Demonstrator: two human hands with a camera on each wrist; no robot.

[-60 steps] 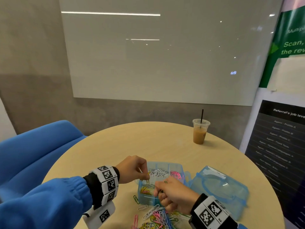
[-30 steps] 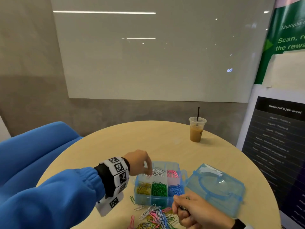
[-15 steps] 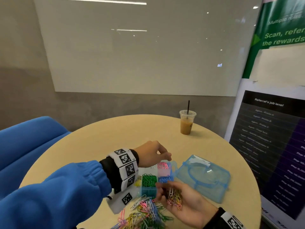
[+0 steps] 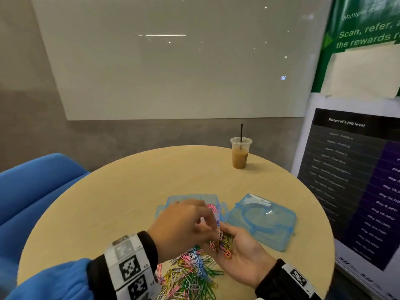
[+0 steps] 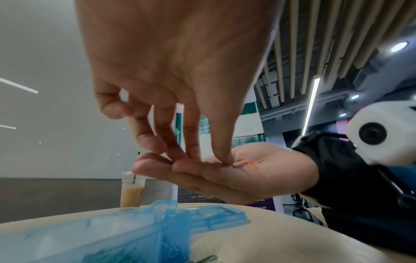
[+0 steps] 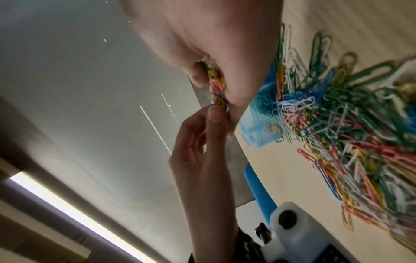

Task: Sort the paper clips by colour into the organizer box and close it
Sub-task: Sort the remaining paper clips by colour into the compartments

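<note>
Two hands in play, both over the near side of a round wooden table [image 4: 121, 191]. The right hand [image 4: 242, 254] lies palm up, fingers relaxed, cupping a small bunch of mixed clips [image 4: 221, 245], too tangled to count but pink, yellow and blue show. The left hand [image 4: 181, 228] comes down from above, its fingertips [image 5: 225, 158] pinching at a clip in that palm; from the wrist views I can't tell for sure whether the clip is actually gripped or just touched. One loose pile of paper clips [image 4: 190, 276] sits on the table right under the hands, way too many to count, in green, pink, yellow, white and blue. One translucent blue organizer box [image 4: 194, 199] stands open just behind the hands; the left hand blocks most of it, so only a compartment with pink clips shows at its right side, and I can't count the compartments. One matching blue lid [image 4: 263, 221] lies flat just beside the box on the right, apart from it. Further back near the far edge there's one plastic cup of iced coffee [image 4: 240, 154] with a black straw. A blue seat [image 4: 32, 191] is off to the left, a whiteboard [image 4: 173, 61] is on the wall, and there are posters [image 4: 357, 148] to the right.
</note>
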